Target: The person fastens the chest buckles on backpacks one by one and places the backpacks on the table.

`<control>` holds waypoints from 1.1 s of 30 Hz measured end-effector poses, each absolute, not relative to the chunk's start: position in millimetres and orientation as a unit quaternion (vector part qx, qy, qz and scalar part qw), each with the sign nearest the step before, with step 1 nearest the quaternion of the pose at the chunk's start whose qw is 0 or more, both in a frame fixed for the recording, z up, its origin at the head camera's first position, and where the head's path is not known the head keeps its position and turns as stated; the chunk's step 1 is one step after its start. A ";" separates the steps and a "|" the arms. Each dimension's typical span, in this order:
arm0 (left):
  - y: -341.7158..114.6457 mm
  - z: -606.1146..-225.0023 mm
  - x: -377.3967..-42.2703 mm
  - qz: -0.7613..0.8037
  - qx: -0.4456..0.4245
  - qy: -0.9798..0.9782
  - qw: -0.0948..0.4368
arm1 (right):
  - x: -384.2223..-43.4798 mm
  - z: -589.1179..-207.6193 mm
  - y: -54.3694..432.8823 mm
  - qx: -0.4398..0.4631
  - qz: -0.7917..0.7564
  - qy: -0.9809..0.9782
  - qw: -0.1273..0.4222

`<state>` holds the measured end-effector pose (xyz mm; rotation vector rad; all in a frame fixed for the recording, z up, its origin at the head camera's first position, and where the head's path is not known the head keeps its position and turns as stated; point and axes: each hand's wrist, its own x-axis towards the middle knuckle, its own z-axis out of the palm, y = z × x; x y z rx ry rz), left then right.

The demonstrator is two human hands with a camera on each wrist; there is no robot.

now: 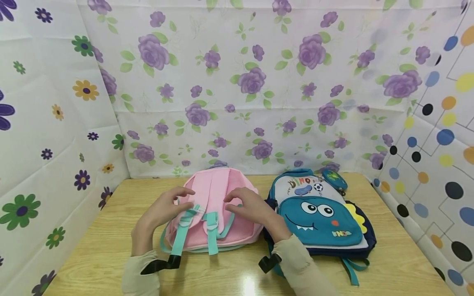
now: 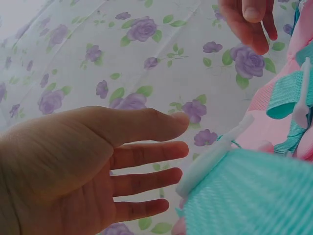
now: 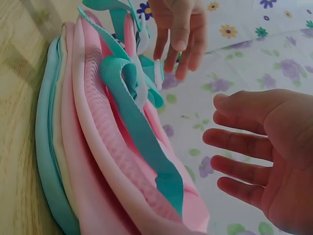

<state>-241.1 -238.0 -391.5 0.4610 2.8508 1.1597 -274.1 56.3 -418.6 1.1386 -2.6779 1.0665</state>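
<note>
A pink backpack (image 1: pixel 237 181) lies on the table with its shoulder straps (image 1: pixel 219 185) facing up. Teal webbing straps (image 1: pixel 180 236) with pale plastic buckles (image 3: pixel 142 88) run from them toward the front edge. Over the pack's left side hovers my left hand (image 1: pixel 166 207), thumb and fingers apart, holding nothing. My right hand (image 1: pixel 252 207) is above the right side, its fingers likewise spread and bare. In the right wrist view, a gap shows between the right hand's fingers (image 3: pixel 239 142) and the pack's edge. The pack's front is hidden underneath.
To the right lies a blue dinosaur backpack (image 1: pixel 318 222), face up, with a small round teal pouch (image 1: pixel 334 179) at its top. Its teal strap ends (image 1: pixel 352 271) trail toward the front. Patterned cloth (image 1: pixel 229 82) hangs behind the wooden table (image 1: pixel 100 255) and on both sides.
</note>
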 end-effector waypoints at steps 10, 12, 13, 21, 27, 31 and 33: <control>-239.4 -381.1 -234.6 0.360 0.156 0.920 0.009 | -273.4 -410.7 30.5 0.379 0.324 -0.867 0.014; -238.7 -378.3 -232.2 0.361 0.159 0.919 0.007 | -273.1 -411.5 24.6 0.375 0.323 -0.869 0.004; -238.5 -377.2 -231.2 0.361 0.162 0.918 0.006 | -273.1 -412.3 21.8 0.374 0.320 -0.870 0.000; -235.0 -377.3 -231.8 0.359 0.177 0.916 0.013 | -274.8 -423.2 3.6 0.372 0.303 -0.877 -0.004; -232.9 -387.8 -240.0 0.363 0.179 0.914 0.031 | -278.0 -430.7 -3.6 0.368 0.291 -0.883 -0.004; -232.2 -393.4 -244.2 0.367 0.183 0.911 0.047 | -278.4 -434.8 -6.0 0.360 0.286 -0.888 -0.012; -231.6 -396.1 -246.2 0.368 0.182 0.910 0.055 | -277.3 -436.4 -6.9 0.353 0.287 -0.890 -0.015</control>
